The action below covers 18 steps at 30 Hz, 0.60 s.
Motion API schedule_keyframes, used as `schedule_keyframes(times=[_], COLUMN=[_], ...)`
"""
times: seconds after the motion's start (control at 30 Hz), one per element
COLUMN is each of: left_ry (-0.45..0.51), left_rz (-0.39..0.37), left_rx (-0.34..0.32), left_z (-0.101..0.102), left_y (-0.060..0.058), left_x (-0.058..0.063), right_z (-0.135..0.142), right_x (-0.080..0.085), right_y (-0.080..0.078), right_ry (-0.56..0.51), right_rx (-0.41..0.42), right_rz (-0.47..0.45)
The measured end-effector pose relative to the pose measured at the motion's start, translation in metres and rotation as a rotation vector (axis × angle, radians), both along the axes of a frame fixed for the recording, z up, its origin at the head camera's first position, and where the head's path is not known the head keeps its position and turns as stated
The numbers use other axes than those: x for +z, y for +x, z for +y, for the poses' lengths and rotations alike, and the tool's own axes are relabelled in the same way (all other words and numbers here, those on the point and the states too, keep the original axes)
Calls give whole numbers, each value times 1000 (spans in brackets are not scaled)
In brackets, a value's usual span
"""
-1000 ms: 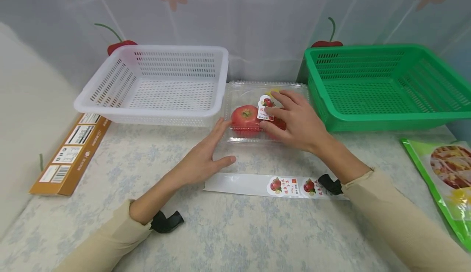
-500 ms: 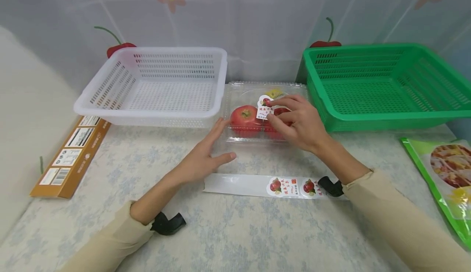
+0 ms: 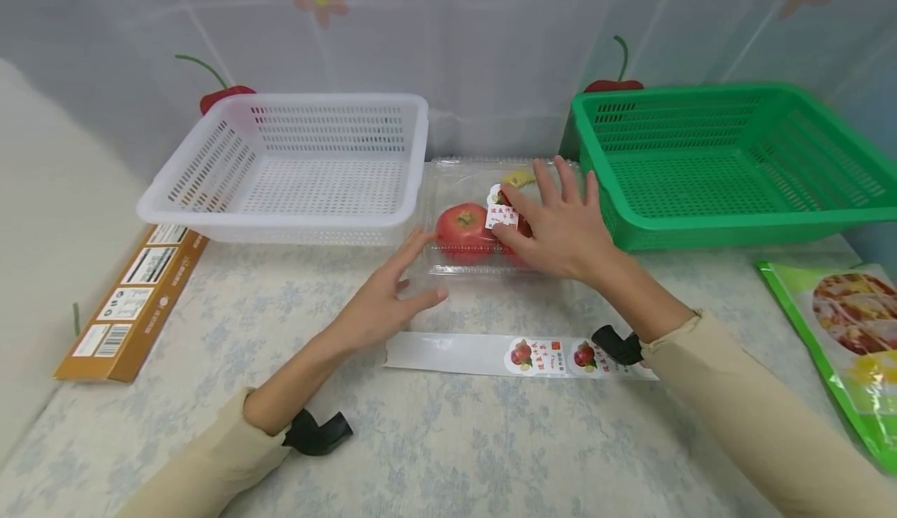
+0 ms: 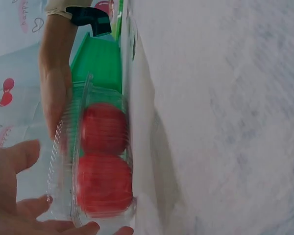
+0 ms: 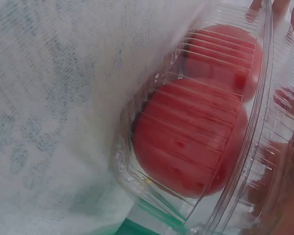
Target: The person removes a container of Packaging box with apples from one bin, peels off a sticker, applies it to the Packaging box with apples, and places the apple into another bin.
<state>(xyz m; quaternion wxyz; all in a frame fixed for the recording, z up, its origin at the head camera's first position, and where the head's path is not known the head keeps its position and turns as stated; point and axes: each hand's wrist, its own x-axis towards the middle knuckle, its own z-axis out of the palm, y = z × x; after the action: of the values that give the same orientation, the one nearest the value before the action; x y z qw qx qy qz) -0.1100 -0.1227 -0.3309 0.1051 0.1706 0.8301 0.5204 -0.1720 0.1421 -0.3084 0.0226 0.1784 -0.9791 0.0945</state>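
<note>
A clear plastic clamshell box point(image 3: 448, 183) stands between two baskets in the head view. Inside are red apples; one apple point(image 3: 465, 230) shows plainly, and another apple point(image 5: 186, 137) fills much of the right wrist view. On the lid lies a white sticker point(image 3: 501, 214) with an apple picture and red characters. My right hand point(image 3: 569, 230) rests on the lid with fingers spread, its thumb and index finger against the sticker and its palm over the right apple. My left hand point(image 3: 378, 304), fingers extended, touches the box's left side; in the left wrist view its fingertips point(image 4: 90, 229) meet the near end.
Behind to the left stands a white basket point(image 3: 280, 220), to the right a green basket point(image 3: 736, 231). A sticker strip point(image 3: 441, 353) lies in front of the box, partly under the right wrist. A brown carton point(image 3: 133, 304) lies far left, a green-edged bag point(image 3: 851, 327) far right.
My right hand's fingers were gathered at the sticker half a second ago; now they are spread flatter over the lid and sticker. The left hand has stayed at the box's side.
</note>
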Motion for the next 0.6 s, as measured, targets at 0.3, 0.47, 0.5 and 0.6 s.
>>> schedule_keyframes(times=[0.3,0.47,0.5,0.6], left_ry=[223,355,394,497], left_rz=[-98,-292,-317,-361], left_rx=[192,158,154,140], left_z=[12,18,19,22], left_y=[-1,-12,-13,-17], left_x=[3,0,0,-3], right_z=[6,10,11,14], right_x=[0,-4,-5,-7], right_y=[6,7,7,6], right_ry=[-89,-254,-283,-322], right_rx=[61,75,81,84], right_rz=[-5,89,109,153])
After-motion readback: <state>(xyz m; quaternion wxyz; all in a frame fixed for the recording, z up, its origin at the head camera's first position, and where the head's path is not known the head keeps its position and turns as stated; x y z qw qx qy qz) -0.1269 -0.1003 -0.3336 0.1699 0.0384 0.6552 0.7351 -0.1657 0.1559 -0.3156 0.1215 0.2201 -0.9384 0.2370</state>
